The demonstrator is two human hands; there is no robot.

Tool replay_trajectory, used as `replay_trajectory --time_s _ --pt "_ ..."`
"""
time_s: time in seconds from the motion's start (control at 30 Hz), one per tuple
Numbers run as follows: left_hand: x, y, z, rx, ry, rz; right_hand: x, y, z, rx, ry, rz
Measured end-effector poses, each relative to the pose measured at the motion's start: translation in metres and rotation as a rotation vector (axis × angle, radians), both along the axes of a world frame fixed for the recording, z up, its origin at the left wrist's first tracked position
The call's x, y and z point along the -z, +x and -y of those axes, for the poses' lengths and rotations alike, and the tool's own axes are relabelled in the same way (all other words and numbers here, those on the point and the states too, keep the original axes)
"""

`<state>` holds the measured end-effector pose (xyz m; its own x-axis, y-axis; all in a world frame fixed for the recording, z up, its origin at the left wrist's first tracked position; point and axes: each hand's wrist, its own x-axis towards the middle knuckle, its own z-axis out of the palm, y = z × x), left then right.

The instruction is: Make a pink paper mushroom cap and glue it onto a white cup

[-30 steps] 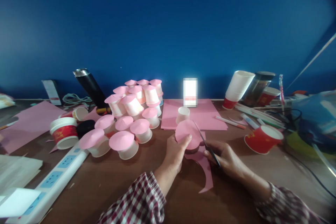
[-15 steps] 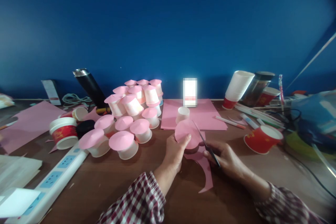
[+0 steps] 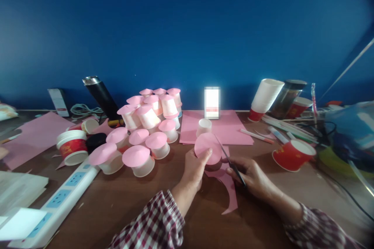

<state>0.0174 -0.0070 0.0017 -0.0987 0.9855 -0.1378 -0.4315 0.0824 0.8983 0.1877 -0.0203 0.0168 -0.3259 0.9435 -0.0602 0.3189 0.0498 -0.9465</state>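
My left hand (image 3: 193,169) pinches a round pink paper disc (image 3: 208,148) and holds it upright over the brown table (image 3: 122,198). My right hand (image 3: 251,175) grips black scissors (image 3: 230,160) whose blades reach up to the disc's right edge. A curved pink paper offcut (image 3: 228,186) hangs from the disc down onto the table between my hands. A small white cup (image 3: 203,127) stands just behind the disc on a pink sheet (image 3: 233,126).
A pile of white cups capped with pink paper cones (image 3: 146,124) fills the left middle. A white power strip (image 3: 62,198) lies front left, a red cup (image 3: 70,147) beside it. To the right lie a tipped red cup (image 3: 290,155), pens (image 3: 274,134), stacked white cups (image 3: 264,97), cables.
The disc has been turned a little in my left hand; both hands stay in the same place.
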Motion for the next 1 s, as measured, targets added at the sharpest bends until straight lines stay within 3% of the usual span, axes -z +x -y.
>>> replay_trajectory --time_s 1.0 --pt "-0.0035 0.0005 0.0022 0.054 0.011 -0.067 -0.0064 0.0034 -0.0036 -0.086 0.077 -0.009"
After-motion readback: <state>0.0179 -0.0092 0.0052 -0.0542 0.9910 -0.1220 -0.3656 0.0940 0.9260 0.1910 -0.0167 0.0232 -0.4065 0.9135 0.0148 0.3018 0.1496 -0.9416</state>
